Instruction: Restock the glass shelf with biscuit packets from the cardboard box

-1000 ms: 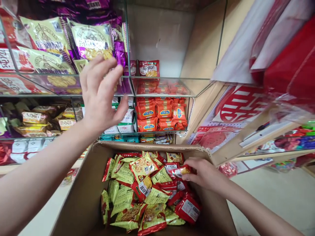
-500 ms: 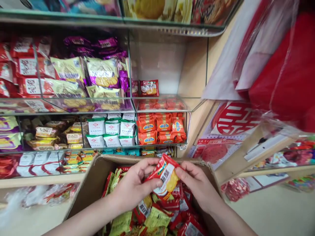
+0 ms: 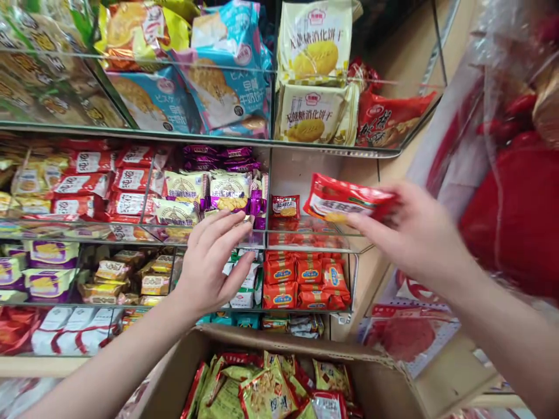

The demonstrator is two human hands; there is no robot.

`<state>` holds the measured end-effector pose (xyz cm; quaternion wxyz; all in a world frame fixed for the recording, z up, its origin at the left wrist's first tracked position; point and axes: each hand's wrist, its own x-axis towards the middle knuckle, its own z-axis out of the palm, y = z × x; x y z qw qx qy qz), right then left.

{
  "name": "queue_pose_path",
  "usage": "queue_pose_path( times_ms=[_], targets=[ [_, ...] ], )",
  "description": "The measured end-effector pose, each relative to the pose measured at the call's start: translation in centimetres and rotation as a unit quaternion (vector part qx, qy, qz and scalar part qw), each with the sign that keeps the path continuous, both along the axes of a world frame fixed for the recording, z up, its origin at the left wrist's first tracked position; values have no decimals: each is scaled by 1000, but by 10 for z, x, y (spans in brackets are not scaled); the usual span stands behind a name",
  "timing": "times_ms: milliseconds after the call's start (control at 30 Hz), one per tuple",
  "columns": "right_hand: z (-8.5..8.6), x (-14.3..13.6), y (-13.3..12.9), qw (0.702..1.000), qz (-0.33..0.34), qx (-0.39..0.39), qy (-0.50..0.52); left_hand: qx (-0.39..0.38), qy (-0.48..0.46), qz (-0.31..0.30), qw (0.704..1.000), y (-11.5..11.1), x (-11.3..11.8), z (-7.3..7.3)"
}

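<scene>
Between the thumb and fingers of my right hand (image 3: 410,233) is a red snack packet (image 3: 345,199), held level before the shelf compartment at the right. One similar small red packet (image 3: 285,206) stands inside that compartment at its left side. My left hand (image 3: 218,262) is raised with fingers spread and nothing in it, in front of the cream and purple cookie packets (image 3: 181,189). Below both hands, a cardboard box (image 3: 279,336) contains many red and yellow-green packets (image 3: 266,390).
Clear dividers and a glass shelf edge (image 3: 196,139) front the compartments. Orange-red packets (image 3: 311,273) fill the section underneath. Larger biscuit bags (image 3: 312,110) stand on the upper shelf. Red items in clear plastic (image 3: 519,215) hang close at the right.
My right hand has lifted the packet from above the box up to the shelf. My left hand has let go of it and risen to the left. The view has tilted upward.
</scene>
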<state>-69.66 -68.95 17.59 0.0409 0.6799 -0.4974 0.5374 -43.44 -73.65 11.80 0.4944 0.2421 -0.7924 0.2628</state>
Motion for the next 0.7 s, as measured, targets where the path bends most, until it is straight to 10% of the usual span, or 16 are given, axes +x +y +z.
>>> queue_pose_path(
  times_ms=[300,700],
  targets=[
    [16,38,-157,922,-117,310,200,-73,-74,142,984,-45,6,-29],
    [-9,57,-204,903,-161,312,248,-147,-14,99,984,-63,1,-39]
  ],
)
